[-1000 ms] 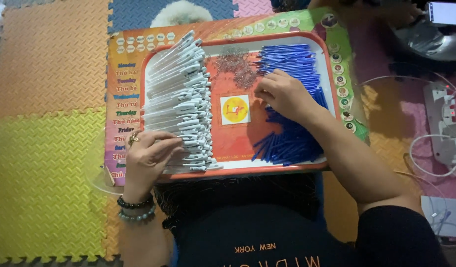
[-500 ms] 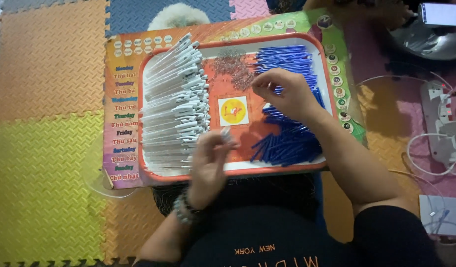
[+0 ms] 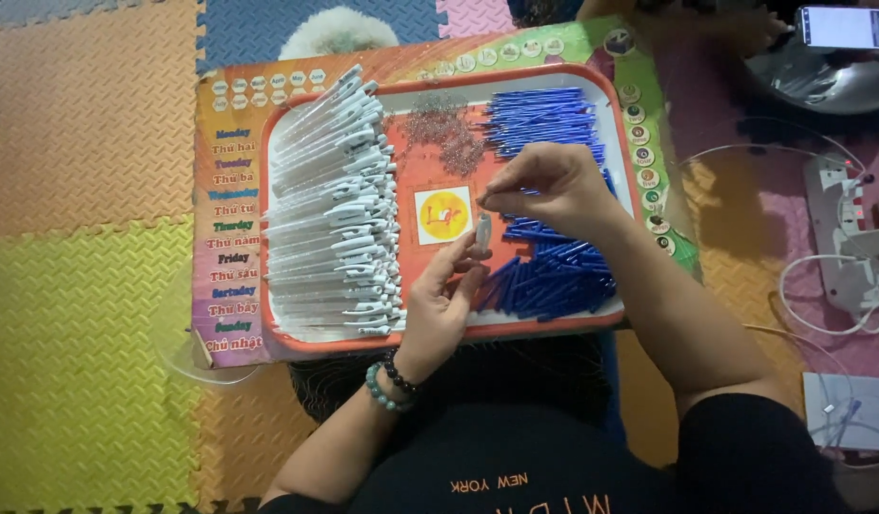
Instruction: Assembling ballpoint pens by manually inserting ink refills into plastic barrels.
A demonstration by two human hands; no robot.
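I saw the left hand [image 3: 439,305] raised over the near middle of the tray [image 3: 611,95], its fingers pinched on a white pen barrel [image 3: 483,231] that stood almost upright just right of the yellow sticker [image 3: 443,214]. The right hand [image 3: 554,186] hovered just beyond it, thumb and forefinger nipped together right above the barrel's top; whether something small sat between those fingertips I could not tell. The tray, orange-rimmed with a white edge, lay on a printed board [image 3: 232,238] with coloured weekday words down its left side, and the board rested on the foam floor mats [image 3: 87,286]. On the left of the tray a long row of white barrels [image 3: 335,219] was stacked side by side, clips pointing right. On the right lay a heap of blue pen parts [image 3: 554,266], reaching from the far edge to the near one, partly under the right hand. A scatter of small springs [image 3: 444,133] sat at the far middle of the tray. The left wrist wore two bead bracelets [image 3: 390,381]. Far to the right, off the board, I saw a white power strip [image 3: 844,238] with cables and a phone [image 3: 844,27] with its screen lit.
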